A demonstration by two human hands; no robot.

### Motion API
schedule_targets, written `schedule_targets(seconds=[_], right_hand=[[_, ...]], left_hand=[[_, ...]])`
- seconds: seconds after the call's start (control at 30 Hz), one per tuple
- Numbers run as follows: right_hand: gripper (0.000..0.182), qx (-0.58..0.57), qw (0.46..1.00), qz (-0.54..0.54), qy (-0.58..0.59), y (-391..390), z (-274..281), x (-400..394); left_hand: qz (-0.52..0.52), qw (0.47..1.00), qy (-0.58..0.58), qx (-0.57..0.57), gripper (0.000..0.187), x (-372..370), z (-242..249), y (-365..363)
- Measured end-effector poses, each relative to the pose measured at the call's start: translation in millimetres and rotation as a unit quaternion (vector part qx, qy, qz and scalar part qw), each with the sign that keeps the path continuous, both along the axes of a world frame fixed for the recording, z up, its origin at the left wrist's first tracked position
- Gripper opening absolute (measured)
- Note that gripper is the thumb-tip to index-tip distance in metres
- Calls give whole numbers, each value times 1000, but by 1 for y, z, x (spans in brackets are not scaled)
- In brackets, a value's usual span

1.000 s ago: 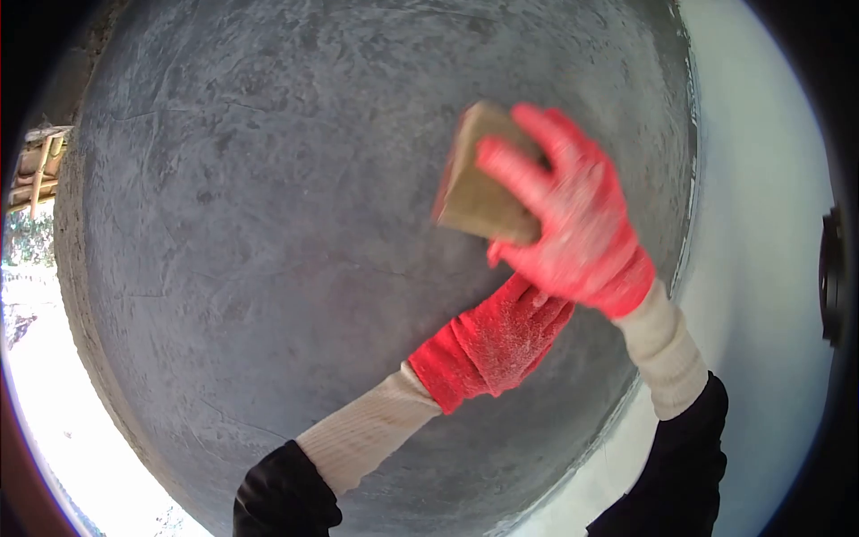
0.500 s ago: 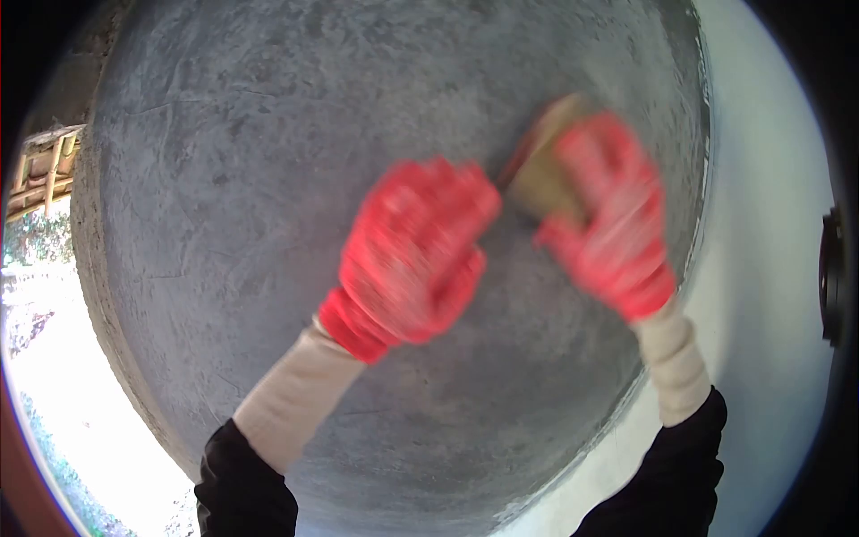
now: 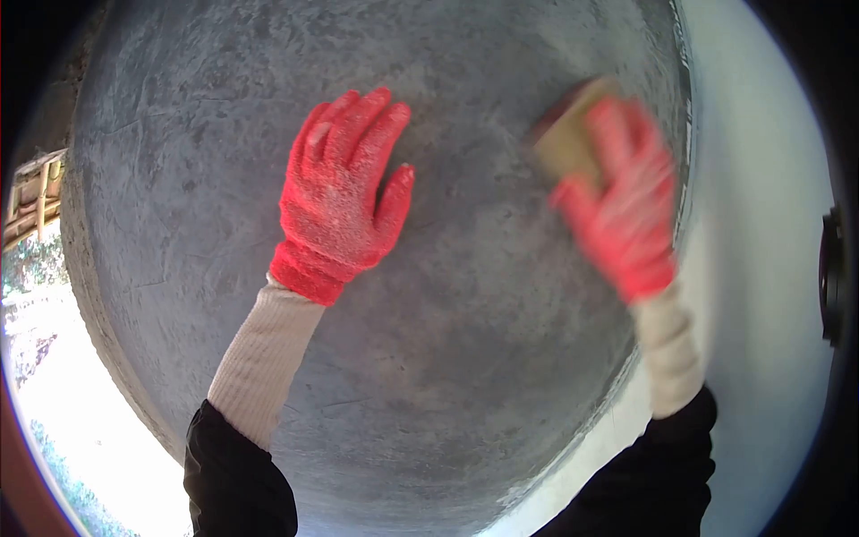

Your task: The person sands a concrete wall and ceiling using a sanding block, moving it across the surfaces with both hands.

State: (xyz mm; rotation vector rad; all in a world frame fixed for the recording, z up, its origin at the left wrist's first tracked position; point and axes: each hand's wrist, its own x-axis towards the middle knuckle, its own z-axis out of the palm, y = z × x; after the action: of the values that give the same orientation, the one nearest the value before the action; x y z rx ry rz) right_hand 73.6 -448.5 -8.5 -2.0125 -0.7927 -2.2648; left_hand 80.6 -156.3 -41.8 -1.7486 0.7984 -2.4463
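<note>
A grey plastered surface (image 3: 465, 295) with faint scratches and lighter patches fills most of the view. My left hand (image 3: 344, 179), in a dusty red glove, lies flat on it left of centre, fingers apart and pointing up, holding nothing. On the right, my right hand (image 3: 622, 192), also red-gloved and blurred, grips a tan block (image 3: 569, 148) with a dark reddish edge. The block rests against the grey surface, its underside hidden.
A pale wall (image 3: 761, 268) borders the grey surface on the right. At the left, past the rough edge (image 3: 85, 277), lie bright ground outdoors and a wooden roof structure (image 3: 34, 197). A dark round object (image 3: 832, 277) shows at the far right.
My left hand has moved left and slightly up, and its fingers now show clearly. My right hand has shifted slightly up and right with the block.
</note>
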Motion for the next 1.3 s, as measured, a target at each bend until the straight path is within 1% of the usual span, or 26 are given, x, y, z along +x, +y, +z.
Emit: schedule_targets(seconds=[0.03, 0.1, 0.13, 0.2, 0.27, 0.33, 0.37, 0.43, 0.53, 0.57, 0.6, 0.67, 0.7, 0.77, 0.8, 0.83, 0.9, 0.93, 1.0, 1.03, 1.13, 1.17, 1.2, 1.23, 1.27, 1.3], right_hand=[[63, -123, 992, -7, -13, 13, -36, -9], [80, -381, 912, 83, 129, 29, -89, -4], [80, -376, 913, 85, 133, 25, -86, -11], [72, -310, 937, 28, 159, 11, -61, -21], [76, -90, 996, 5, -12, -20, -27, 0], [76, 42, 999, 27, -8, -56, 26, 18], [76, 45, 999, 31, -4, -65, 33, 27], [82, 167, 985, 16, -29, -72, 36, 38], [87, 15, 999, -35, 32, -21, -69, 2], [88, -54, 993, 59, 85, -8, -110, -7], [88, -226, 967, 9, 116, -2, -149, -9], [80, -500, 865, -35, -6, 8, -197, 11], [80, -497, 867, -32, -7, -1, -193, 8], [75, -355, 900, -3, 252, -17, -133, -17], [75, -226, 964, -13, 141, -27, -112, -13], [74, -87, 996, -21, 27, -39, -89, -4], [74, 80, 996, 39, -17, -63, -34, 20], [74, 82, 996, 40, -16, -67, -21, 27], [74, 232, 971, 55, -25, -71, -9, 35], [74, 207, 977, 49, -14, -59, -31, 31], [82, 8, 996, -16, 92, -11, -144, -10], [83, -129, 984, 34, 117, -8, -182, -8], [81, -322, 943, 4, 85, -5, -229, 10], [79, -502, 863, -27, 48, 2, -241, 13], [79, -498, 865, -30, 51, -7, -240, 14], [77, -419, 892, 9, 168, -20, -230, 17]], left_hand=[[1, 1000, -2, -3, 50, 1, 0, 0], [3, 1000, 1, 5, 49, 5, 0, 1], [12, 1000, -7, 12, 48, 5, 1, 1], [16, 1000, 4, 21, 48, 2, 0, 1], [26, 999, 10, 25, 47, 1, 1, 2], [19, 999, 9, 25, 47, 2, 0, 1], [23, 999, 12, 28, 47, 2, 0, 0], [23, 999, 13, 24, 46, 3, 0, 0], [31, 999, 5, 36, 46, 2, 1, -1], [30, 999, 8, 38, 46, 4, 2, -1], [34, 999, 2, 42, 45, 6, 3, -1], [42, 998, 1, 51, 45, 5, -1, 0], [46, 998, 5, 53, 45, 4, 0, -2], [54, 997, 0, 54, 44, 3, 4, -4], [51, 997, 3, 52, 44, 2, 2, -4], [47, 998, 6, 50, 44, 2, 1, -3], [48, 998, 1, 50, 44, 4, 1, -1], [44, 998, -1, 48, 44, 5, 1, -1], [42, 998, 4, 52, 44, 4, 1, -1], [38, 998, 6, 53, 44, 4, 1, -2], [44, 997, 3, 57, 44, 6, 1, 0], [44, 997, 7, 57, 44, 5, 1, 0], [47, 997, 1, 60, 44, 4, 1, -1], [49, 997, -7, 63, 44, 4, 1, -3], [46, 997, -6, 67, 44, 4, 0, -3], [45, 997, 9, 68, 43, 3, -1, -3]])
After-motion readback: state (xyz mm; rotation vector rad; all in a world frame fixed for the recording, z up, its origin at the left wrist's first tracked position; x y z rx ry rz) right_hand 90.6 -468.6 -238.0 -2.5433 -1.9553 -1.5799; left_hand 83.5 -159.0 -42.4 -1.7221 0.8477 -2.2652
